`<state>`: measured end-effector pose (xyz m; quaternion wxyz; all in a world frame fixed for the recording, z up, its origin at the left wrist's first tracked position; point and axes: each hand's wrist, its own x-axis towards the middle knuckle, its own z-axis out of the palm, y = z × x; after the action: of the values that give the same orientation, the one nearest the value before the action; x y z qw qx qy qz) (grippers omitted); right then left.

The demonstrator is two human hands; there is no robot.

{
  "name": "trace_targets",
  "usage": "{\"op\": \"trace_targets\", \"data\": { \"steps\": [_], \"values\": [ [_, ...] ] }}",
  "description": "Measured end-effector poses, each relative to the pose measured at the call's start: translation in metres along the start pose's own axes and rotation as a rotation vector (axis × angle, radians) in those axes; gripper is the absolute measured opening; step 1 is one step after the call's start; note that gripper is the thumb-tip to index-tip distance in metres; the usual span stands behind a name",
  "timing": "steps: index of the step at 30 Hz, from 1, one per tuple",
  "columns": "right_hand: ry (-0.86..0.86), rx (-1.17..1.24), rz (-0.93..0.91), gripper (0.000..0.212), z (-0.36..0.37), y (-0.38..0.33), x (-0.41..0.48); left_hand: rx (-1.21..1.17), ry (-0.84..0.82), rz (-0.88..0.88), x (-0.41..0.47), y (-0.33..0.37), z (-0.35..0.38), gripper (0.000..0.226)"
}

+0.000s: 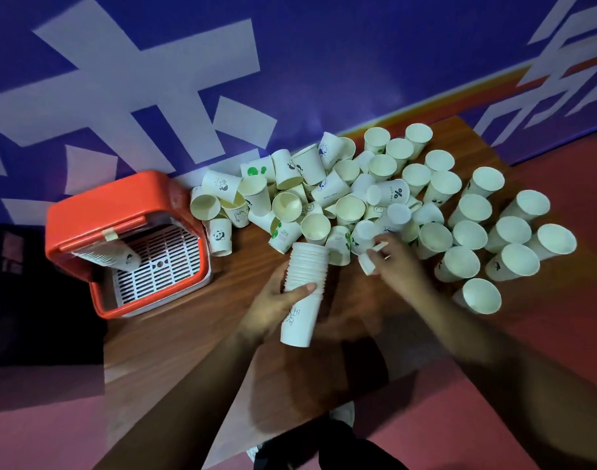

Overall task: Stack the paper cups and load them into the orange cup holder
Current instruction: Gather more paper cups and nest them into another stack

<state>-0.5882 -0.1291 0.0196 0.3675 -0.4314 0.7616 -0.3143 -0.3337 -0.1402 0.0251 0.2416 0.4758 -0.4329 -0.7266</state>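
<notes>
Holding the stack [304, 290] as you do, mouth tipped toward the pile [290, 205], you risk the most at its middle: your left hand [276, 303] wraps it there, thumb across the front and fingers curled behind, and the base end juts out unsupported over the table [188, 334]. Squeeze harder and the nested rims could buckle. Loosen and the lower cups may slide out of one another.

Your right hand [395, 262] is at the near edge of the pile, fingers curled onto one cup [366, 264]. The blur hides how firm that pinch is. A grip on the rim alone could crush it out of round, and then it will not seat in the stack. Your wrist and forearm pass just beside the upright cups [514, 262], so a wide swing back could knock several over or off the table edge.

The pile is loose, with cups lying across each other. Pulling one from underneath could roll others toward the holder [121, 195] or the wall.

The holder sits well to your left, lid open, with a loaded stack [110, 257] leaning inside. A tall, bendy stack may catch on its rim going in.
</notes>
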Motion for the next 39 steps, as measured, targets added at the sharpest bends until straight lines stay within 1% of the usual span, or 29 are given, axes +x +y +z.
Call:
{"op": "trace_targets", "data": {
  "steps": [2, 6, 8, 9, 10, 12, 14, 17, 19, 23, 25, 27, 30, 32, 34, 36, 39],
  "values": [
    [0.124, -0.188, -0.04, 0.037, -0.022, 0.003, 0.027, -0.009, 0.013, 0.006, 0.008, 0.003, 0.003, 0.064],
    [0.276, -0.444, -0.014, 0.047, -0.037, 0.01, 0.056, -0.009, 0.042, 0.01, 0.022, 0.007, 0.008, 0.068],
    [0.448, -0.474, -0.06, 0.054, -0.039, 0.014, 0.063, -0.011, 0.064, 0.001, 0.024, 0.008, 0.01, 0.07],
    [0.523, -0.435, -0.078, 0.06, -0.041, 0.013, 0.066, -0.012, 0.075, -0.002, 0.026, 0.007, 0.01, 0.07],
    [0.557, -0.376, -0.075, 0.067, -0.045, 0.012, 0.07, -0.01, 0.078, -0.003, 0.027, 0.007, 0.01, 0.071],
    [0.504, -0.282, -0.024, 0.079, -0.053, 0.013, 0.083, -0.006, 0.076, -0.008, 0.03, 0.007, 0.012, 0.071],
    [0.377, -0.282, 0.026, 0.08, -0.058, 0.023, 0.099, -0.009, 0.082, -0.01, 0.032, 0.007, 0.015, 0.067],
    [0.206, -0.32, 0.11, 0.069, -0.063, 0.039, 0.117, -0.001, 0.066, -0.007, 0.037, 0.009, 0.023, 0.063],
    [0.17, -0.352, 0.119, 0.06, -0.064, 0.047, 0.119, 0.018, 0.032, 0.0, 0.041, 0.01, 0.029, 0.061],
    [0.252, -0.431, 0.039, 0.048, -0.071, 0.053, 0.117, 0.017, 0.01, 0.011, 0.049, 0.018, 0.046, 0.05],
    [0.253, -0.473, 0.003, 0.045, -0.077, 0.055, 0.115, 0.009, 0.017, 0.006, 0.054, 0.02, 0.052, 0.046],
    [0.239, -0.504, -0.095, 0.04, -0.079, 0.059, 0.109, 0.012, 0.009, -0.008, 0.059, 0.018, 0.056, 0.047],
    [0.093, -0.575, -0.283, 0.035, -0.07, 0.066, 0.095, 0.02, -0.009, -0.022, 0.064, 0.014, 0.059, 0.051],
    [-0.018, -0.636, -0.304, 0.034, -0.06, 0.072, 0.09, 0.024, -0.01, -0.032, 0.067, 0.011, 0.06, 0.056],
    [-0.063, -0.708, -0.294, 0.029, -0.051, 0.078, 0.088, 0.031, -0.014, -0.037, 0.067, 0.009, 0.06, 0.058],
    [-0.026, -0.751, -0.319, 0.019, -0.047, 0.082, 0.088, 0.041, -0.019, -0.038, 0.068, 0.01, 0.058, 0.057],
    [0.088, -0.72, -0.377, 0.011, -0.049, 0.08, 0.087, 0.053, -0.025, -0.026, 0.066, 0.013, 0.057, 0.055]
  ]
}}
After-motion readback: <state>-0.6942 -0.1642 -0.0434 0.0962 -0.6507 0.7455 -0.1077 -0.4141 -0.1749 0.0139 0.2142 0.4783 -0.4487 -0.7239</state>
